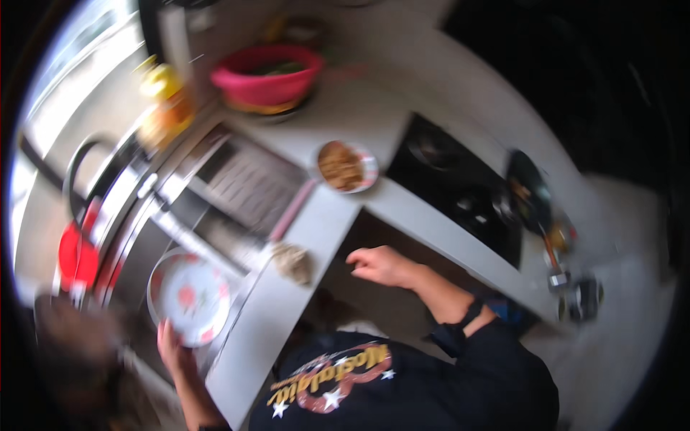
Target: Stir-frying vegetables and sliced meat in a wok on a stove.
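My left hand (171,345) grips the lower rim of a white plate with a pink floral pattern (195,293), held over the sink (140,269). My right hand (380,265) is held up in front of my body, off the counter, its fingers curled with nothing visible in them; blur hides whether they fully close. A crumpled beige cloth (291,262) lies on the counter edge between my hands. Past it, a bowl of brown food (345,167) stands at the counter corner.
A pink basin (267,78) holding something green stands at the back. Yellow soap bottles (164,108) and a faucet (81,161) line the sink's far side. A red strainer (78,256) is at left. To the right are a black cooktop (458,188) and a wok (527,188).
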Action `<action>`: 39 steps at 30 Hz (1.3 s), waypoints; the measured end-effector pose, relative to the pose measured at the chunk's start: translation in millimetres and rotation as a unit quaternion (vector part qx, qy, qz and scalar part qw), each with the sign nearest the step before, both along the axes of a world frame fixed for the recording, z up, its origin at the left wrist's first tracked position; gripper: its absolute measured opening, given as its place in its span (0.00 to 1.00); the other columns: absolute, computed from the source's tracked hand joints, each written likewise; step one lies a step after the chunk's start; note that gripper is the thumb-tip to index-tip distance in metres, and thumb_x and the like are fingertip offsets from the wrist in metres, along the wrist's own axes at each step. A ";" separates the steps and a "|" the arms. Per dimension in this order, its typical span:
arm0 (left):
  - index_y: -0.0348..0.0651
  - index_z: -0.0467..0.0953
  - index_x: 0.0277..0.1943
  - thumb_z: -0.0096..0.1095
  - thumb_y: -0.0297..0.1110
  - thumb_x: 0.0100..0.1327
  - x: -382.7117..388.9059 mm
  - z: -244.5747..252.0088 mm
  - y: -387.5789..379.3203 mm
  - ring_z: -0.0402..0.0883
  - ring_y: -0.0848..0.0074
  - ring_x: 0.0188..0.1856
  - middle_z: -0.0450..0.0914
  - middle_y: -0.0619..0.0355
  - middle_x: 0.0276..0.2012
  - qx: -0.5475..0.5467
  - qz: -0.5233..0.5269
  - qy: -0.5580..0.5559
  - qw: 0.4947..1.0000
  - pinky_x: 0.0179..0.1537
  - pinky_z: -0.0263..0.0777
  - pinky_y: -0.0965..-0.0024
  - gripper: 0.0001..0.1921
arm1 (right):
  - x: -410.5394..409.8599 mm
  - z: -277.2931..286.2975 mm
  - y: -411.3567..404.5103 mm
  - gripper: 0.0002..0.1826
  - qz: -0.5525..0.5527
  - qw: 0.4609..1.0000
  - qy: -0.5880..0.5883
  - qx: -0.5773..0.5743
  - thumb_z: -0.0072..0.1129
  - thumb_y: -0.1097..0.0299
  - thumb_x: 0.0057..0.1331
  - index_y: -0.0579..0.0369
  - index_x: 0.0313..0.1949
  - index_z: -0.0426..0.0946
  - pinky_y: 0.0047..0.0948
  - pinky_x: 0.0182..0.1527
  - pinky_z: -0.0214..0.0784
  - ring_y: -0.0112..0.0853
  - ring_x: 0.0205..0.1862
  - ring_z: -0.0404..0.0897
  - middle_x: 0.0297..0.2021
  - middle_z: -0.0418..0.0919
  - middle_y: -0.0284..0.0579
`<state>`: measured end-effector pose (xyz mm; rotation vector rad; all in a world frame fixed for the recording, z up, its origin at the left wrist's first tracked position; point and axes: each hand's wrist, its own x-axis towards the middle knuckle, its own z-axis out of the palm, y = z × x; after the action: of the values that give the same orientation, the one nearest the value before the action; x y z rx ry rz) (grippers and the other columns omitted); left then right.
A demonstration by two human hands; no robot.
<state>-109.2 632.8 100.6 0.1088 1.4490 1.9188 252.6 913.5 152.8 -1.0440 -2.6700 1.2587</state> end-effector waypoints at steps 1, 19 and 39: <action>0.35 0.65 0.54 0.49 0.34 0.64 -3.3 -12.9 -5.9 0.77 0.66 0.48 0.72 0.50 0.48 -0.005 0.023 -0.014 1.000 0.46 0.74 0.65 0.18 | 10.7 10.8 -2.1 0.15 -0.007 0.999 -0.042 -0.014 0.56 0.63 0.58 0.56 0.43 0.73 0.36 0.40 0.69 0.41 0.35 0.79 0.30 0.79 0.48; 0.40 0.64 0.56 0.53 0.41 0.61 200.7 1.6 177.4 0.76 0.63 0.49 0.71 0.51 0.50 -0.023 -0.289 -0.028 0.957 0.41 0.76 0.63 0.23 | 599.6 125.4 50.5 0.18 -0.562 0.720 -0.394 0.105 0.58 0.60 0.56 0.60 0.40 0.73 0.43 0.36 0.71 0.46 0.35 0.79 0.32 0.77 0.52; 0.39 0.66 0.50 0.51 0.38 0.61 415.1 47.4 350.7 0.75 0.74 0.22 0.75 0.55 0.32 0.013 -0.350 -0.022 0.936 0.11 0.62 0.75 0.17 | 568.2 290.5 105.1 0.09 -0.229 0.818 -0.461 0.259 0.51 0.75 0.54 0.49 0.34 0.76 0.37 0.37 0.68 0.40 0.35 0.77 0.27 0.77 0.45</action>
<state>305.9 983.5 148.0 0.5178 1.1406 1.3373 820.8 1018.6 443.3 -2.3752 -2.6530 -0.1712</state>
